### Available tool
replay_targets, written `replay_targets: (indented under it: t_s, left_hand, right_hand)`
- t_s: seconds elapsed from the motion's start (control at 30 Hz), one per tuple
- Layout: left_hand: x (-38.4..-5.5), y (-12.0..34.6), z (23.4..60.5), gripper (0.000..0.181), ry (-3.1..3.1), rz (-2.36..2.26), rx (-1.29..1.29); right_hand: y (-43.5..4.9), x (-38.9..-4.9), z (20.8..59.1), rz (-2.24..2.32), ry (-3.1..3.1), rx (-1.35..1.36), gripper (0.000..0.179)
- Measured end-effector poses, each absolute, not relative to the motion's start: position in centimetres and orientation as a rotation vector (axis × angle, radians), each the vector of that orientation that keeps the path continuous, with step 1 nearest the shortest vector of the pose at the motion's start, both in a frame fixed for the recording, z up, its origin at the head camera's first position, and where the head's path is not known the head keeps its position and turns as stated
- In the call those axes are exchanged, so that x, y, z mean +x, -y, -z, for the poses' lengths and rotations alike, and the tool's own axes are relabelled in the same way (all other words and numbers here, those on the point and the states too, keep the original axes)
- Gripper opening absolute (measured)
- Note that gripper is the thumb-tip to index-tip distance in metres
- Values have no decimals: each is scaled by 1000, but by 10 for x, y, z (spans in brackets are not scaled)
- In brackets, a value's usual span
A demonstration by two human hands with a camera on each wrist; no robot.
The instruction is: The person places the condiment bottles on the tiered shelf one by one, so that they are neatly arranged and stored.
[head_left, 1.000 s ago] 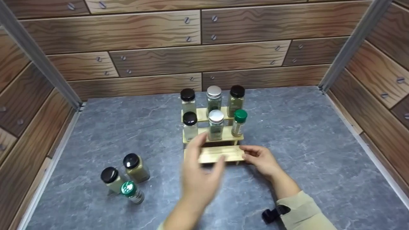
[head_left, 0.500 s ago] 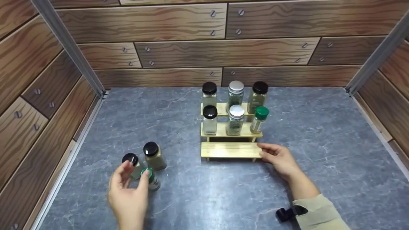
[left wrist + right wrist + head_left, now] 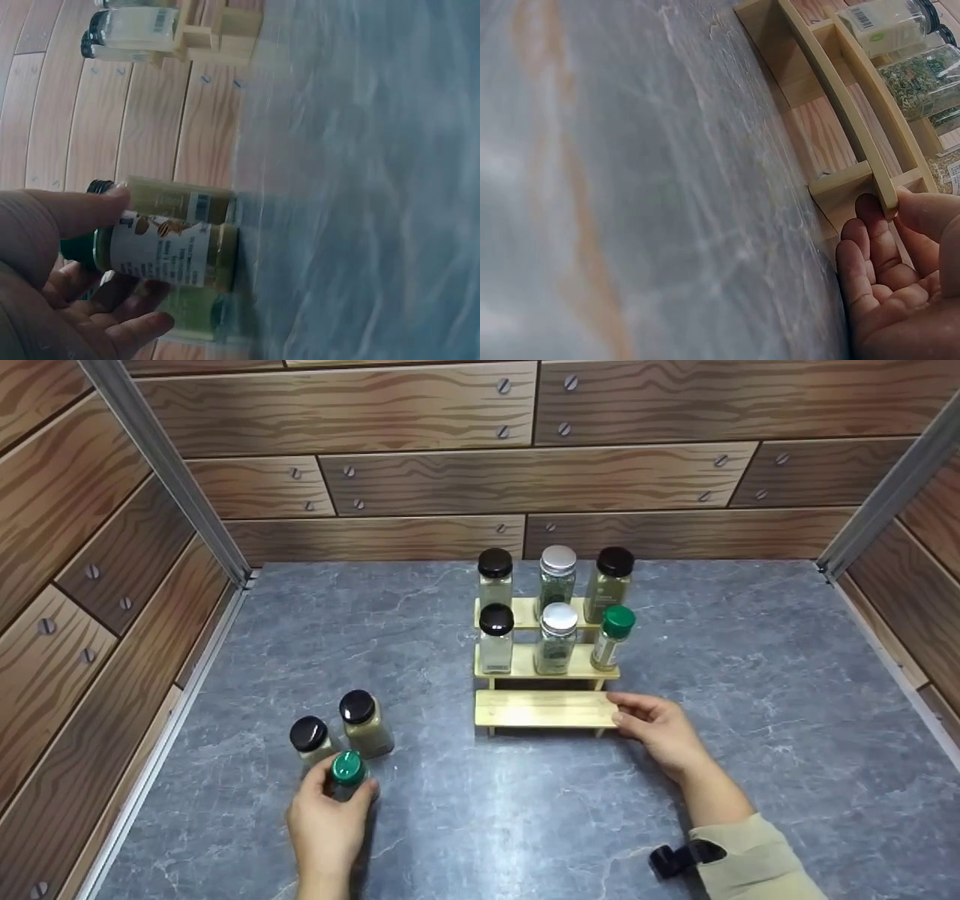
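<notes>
- The left hand (image 3: 326, 821), as I watch it through the head view, pinches the green-capped jar (image 3: 348, 769) between thumb and fingers, left of the rack (image 3: 546, 709); the right hand (image 3: 667, 739) pinches the right end of the rack's front shelf.
- Just beyond the held jar I have two black-capped jars in the way, one ahead to the left (image 3: 310, 734), half masked by the fingers, the other ahead to the right (image 3: 366, 727).
- The rack is pale wood, three stepped shelves on short legs; its upper two carry six jars, lids black, silver and green.
- The worktop (image 3: 450, 810) is grey with whitish marble veining, and the wall (image 3: 420, 480) has a printed plank pattern with screw heads. A beige sleeve (image 3: 757, 859) covers the right forearm, a black fitting (image 3: 682, 858) at its cuff.
- My left wrist view adds what the head view hides: a white printed label (image 3: 161, 251) on the held jar, tan contents showing near its base, and a barcode (image 3: 198, 208) on the jar beside it.
- The right wrist view gives me the rack's underside, thumb above the shelf end and fingertips below, plus green flakes in one clear jar (image 3: 922, 81).
</notes>
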State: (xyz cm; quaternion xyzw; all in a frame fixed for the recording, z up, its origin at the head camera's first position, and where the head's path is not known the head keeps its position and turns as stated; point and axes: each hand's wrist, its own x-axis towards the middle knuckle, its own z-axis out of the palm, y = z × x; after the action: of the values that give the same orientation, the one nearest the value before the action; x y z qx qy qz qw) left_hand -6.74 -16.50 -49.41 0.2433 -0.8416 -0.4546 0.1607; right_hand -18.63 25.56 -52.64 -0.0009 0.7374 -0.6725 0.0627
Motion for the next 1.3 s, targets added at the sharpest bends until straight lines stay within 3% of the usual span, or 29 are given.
replay_targets:
  t_s: [0.27, 0.73, 1.3]
  left_hand:
    - [-73, 146, 477, 52, 2356, 1345, 584]
    - [-135, 56, 448, 44, 2402, 1373, 101]
    - [-166, 32, 463, 44, 2464, 1371, 82]
  right_hand:
    - [-256, -186, 528, 2023, -2242, 8, 43]
    - [-256, -185, 530, 2030, -2241, 18, 42]
    - [-256, -184, 527, 2043, -2224, 20, 41]
